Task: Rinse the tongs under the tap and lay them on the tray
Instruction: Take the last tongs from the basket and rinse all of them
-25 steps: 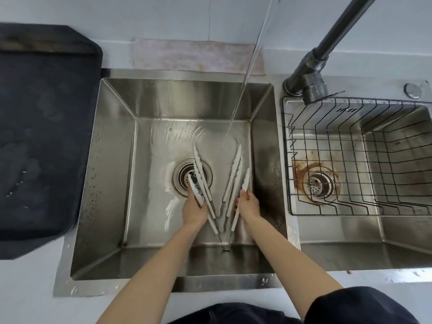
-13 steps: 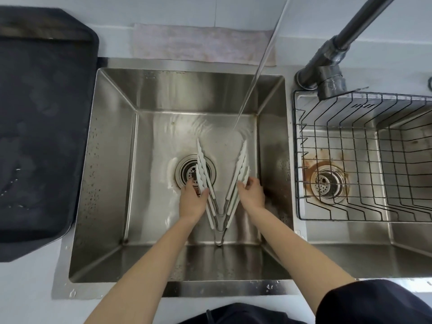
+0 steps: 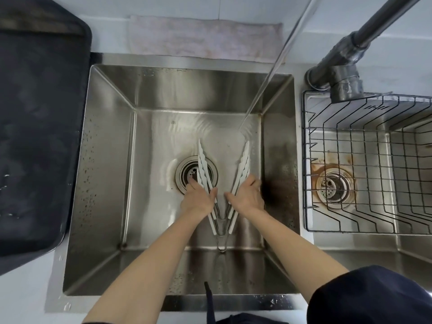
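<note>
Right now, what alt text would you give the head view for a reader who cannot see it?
Two bare hands, left hand and right hand, hold white tongs spread in a V on the floor of a steel sink, while a stream of water lands near the right tips. A dark tray lies to the left, a wire basket to the right.

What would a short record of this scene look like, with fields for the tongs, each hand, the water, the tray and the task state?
tongs: several white tongs held spread in a V, low in the left sink
left hand: left hand grips the left arms
right hand: right hand grips the right arms
water: stream lands just beyond the right tips
tray: dark tray on the counter, left of the sink
task state: rinsing; tongs not yet on tray
</note>
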The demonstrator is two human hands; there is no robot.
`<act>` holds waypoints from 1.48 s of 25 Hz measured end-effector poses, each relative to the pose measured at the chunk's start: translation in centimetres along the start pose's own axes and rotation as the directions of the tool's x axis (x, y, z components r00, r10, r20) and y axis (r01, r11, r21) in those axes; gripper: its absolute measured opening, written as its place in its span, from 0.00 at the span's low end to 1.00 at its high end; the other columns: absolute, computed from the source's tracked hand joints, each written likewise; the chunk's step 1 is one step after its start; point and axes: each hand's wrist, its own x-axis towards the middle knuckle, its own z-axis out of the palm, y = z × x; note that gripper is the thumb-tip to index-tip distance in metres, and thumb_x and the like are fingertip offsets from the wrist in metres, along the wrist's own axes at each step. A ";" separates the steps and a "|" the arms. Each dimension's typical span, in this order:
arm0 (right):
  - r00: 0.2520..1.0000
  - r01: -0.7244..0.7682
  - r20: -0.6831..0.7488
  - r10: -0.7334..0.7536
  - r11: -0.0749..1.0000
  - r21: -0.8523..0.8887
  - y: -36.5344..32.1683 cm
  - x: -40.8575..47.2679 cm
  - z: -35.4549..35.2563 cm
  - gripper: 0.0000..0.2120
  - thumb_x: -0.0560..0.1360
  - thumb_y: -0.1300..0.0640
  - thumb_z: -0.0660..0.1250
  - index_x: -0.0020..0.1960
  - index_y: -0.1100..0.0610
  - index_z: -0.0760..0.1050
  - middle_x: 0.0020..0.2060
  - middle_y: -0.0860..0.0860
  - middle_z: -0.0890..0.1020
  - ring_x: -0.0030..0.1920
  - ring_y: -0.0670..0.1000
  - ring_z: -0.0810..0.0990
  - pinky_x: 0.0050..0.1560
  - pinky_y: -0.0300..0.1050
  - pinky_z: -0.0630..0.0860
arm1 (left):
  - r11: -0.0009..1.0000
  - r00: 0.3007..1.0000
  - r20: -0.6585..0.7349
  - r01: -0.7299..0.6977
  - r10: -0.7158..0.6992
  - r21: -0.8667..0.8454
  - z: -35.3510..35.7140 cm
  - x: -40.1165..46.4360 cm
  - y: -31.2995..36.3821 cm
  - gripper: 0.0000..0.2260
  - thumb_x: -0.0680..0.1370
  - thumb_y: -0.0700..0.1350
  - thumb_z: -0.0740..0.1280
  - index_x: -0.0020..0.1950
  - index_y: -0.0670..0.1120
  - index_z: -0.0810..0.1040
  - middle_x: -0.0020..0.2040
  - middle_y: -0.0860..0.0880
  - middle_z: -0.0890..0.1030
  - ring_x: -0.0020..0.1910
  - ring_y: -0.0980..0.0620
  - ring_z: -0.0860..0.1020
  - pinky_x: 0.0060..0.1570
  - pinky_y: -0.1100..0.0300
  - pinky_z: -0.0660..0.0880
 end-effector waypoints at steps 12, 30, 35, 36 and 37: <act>0.999 0.033 -0.023 -0.027 0.957 0.289 -0.9 -1.6 -1.1 0.33 0.75 0.55 0.64 0.72 0.63 0.49 0.62 0.61 0.74 0.56 0.60 0.78 0.50 0.49 0.75 | 0.977 0.990 -0.140 -0.044 0.015 -0.207 -0.5 0.2 0.5 0.25 0.75 0.49 0.64 0.66 0.35 0.63 0.63 0.37 0.71 0.60 0.40 0.73 0.50 0.52 0.71; 0.865 0.501 -0.396 -0.310 0.595 0.628 -6.7 -8.6 -12.2 0.12 0.74 0.50 0.66 0.51 0.55 0.67 0.33 0.49 0.74 0.30 0.45 0.73 0.33 0.38 0.72 | 0.460 0.978 -0.128 -0.190 0.163 -0.867 -10.3 -5.2 5.5 0.21 0.71 0.47 0.64 0.63 0.44 0.70 0.57 0.42 0.79 0.56 0.44 0.78 0.60 0.44 0.74; 0.855 0.510 -0.368 -0.364 0.468 0.721 -6.3 -9.4 -12.5 0.09 0.74 0.54 0.67 0.51 0.53 0.70 0.33 0.48 0.76 0.32 0.45 0.76 0.39 0.40 0.75 | 0.432 0.966 -0.171 -0.240 0.194 -0.869 -11.4 -6.2 5.5 0.21 0.71 0.44 0.64 0.64 0.44 0.69 0.57 0.42 0.79 0.56 0.43 0.78 0.60 0.43 0.74; 0.853 0.501 -0.349 -0.387 0.425 0.754 -6.1 -9.4 -12.6 0.09 0.74 0.56 0.68 0.52 0.53 0.70 0.33 0.48 0.76 0.33 0.46 0.76 0.39 0.40 0.75 | 0.419 0.963 -0.177 -0.248 0.202 -0.873 -11.5 -6.3 5.4 0.21 0.71 0.43 0.65 0.64 0.44 0.69 0.57 0.41 0.79 0.57 0.43 0.78 0.60 0.43 0.74; 0.851 0.490 -0.330 -0.409 0.387 0.781 -6.0 -9.4 -12.7 0.09 0.74 0.57 0.68 0.51 0.53 0.71 0.33 0.49 0.76 0.34 0.47 0.75 0.40 0.41 0.75 | 0.414 0.962 -0.181 -0.253 0.206 -0.874 -11.6 -6.4 5.4 0.21 0.71 0.43 0.65 0.64 0.43 0.69 0.57 0.40 0.78 0.57 0.42 0.78 0.60 0.43 0.74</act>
